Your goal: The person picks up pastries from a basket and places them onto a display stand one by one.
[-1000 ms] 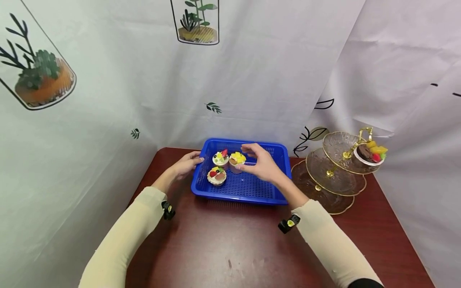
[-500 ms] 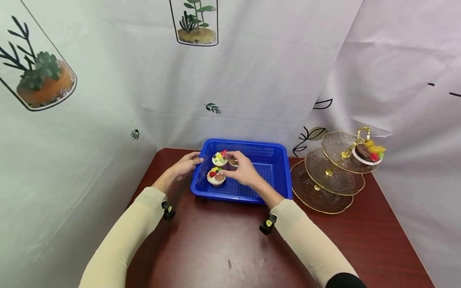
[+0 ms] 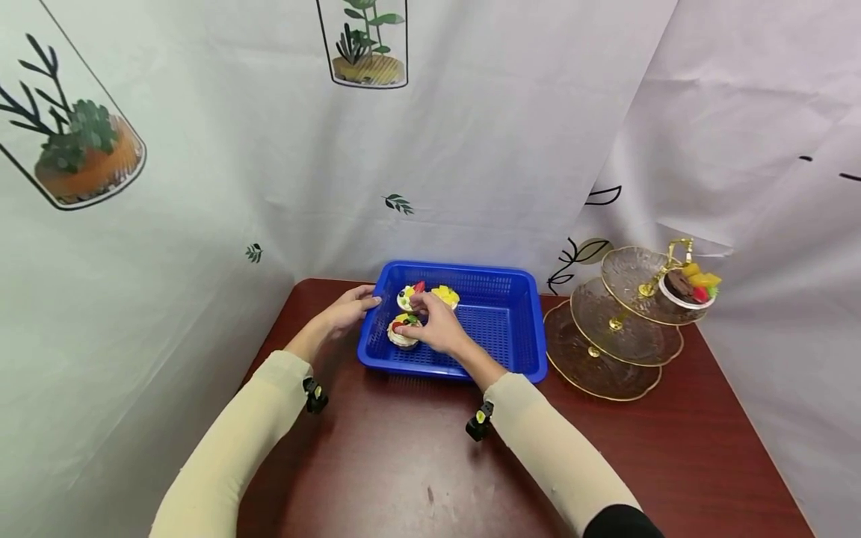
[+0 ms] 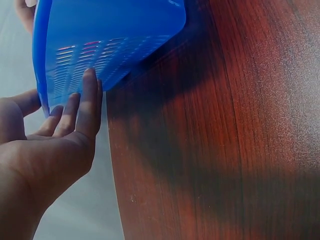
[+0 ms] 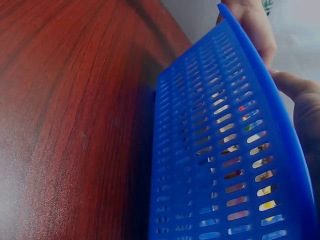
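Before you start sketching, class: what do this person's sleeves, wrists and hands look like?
The left sleeve and right sleeve are long and cream. Each wrist bears a small black device with a yellowish mark. A black area shows farther up the right sleeve. The left hand and right hand wear no gloves.

left hand (image 3: pixel 346 310) holds blue basket (image 3: pixel 494 329) | right hand (image 3: pixel 437 326) over fruit tarts (image 3: pixel 402 342)

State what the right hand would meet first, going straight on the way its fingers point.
Probably the rear, round, strawberry-topped white-cream tart in the blue plastic basket; the right hand overlaps it in the head view, so whether it already touches is unclear.
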{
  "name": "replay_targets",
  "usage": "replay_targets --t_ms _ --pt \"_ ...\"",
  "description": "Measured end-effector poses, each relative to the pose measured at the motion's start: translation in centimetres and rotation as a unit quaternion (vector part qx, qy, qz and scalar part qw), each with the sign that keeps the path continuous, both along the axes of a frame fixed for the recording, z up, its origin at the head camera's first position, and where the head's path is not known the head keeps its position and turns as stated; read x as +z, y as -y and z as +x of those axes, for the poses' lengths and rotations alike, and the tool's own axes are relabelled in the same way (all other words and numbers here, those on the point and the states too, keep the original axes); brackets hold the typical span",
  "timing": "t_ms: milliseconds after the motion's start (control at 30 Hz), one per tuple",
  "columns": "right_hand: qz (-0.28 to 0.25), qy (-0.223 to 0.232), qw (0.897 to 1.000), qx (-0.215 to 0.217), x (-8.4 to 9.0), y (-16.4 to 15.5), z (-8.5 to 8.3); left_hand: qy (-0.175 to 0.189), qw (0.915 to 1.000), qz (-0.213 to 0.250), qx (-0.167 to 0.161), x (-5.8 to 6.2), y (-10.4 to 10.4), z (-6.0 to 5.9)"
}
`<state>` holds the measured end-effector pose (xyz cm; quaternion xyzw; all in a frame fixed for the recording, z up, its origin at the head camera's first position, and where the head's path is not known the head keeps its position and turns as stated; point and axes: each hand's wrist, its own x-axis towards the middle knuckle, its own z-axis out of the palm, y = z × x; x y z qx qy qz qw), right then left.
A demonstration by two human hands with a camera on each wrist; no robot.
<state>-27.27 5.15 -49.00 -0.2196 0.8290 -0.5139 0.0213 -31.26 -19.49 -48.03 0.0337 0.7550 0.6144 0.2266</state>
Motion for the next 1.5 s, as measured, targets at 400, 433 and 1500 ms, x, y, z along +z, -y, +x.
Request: replay_targets --t_ms 400,433,1500 --pt "0.074 -0.019 0.997 0.013 -0.6 -0.2 0.1 0.004 1.0 0.005 0.004 -0.3 0.1 -0.1" --pt "0.082 -0.02 0.996 0.013 -0.6 -0.2 0.1 0.005 1.0 0.005 0.005 -0.3 0.1 -0.1" --pt "0.172 0.008 0.985 0.029 -1.6 0.2 -0.4 0.001 0.9999 0.013 -0.009 -0.4 0.2 -0.3"
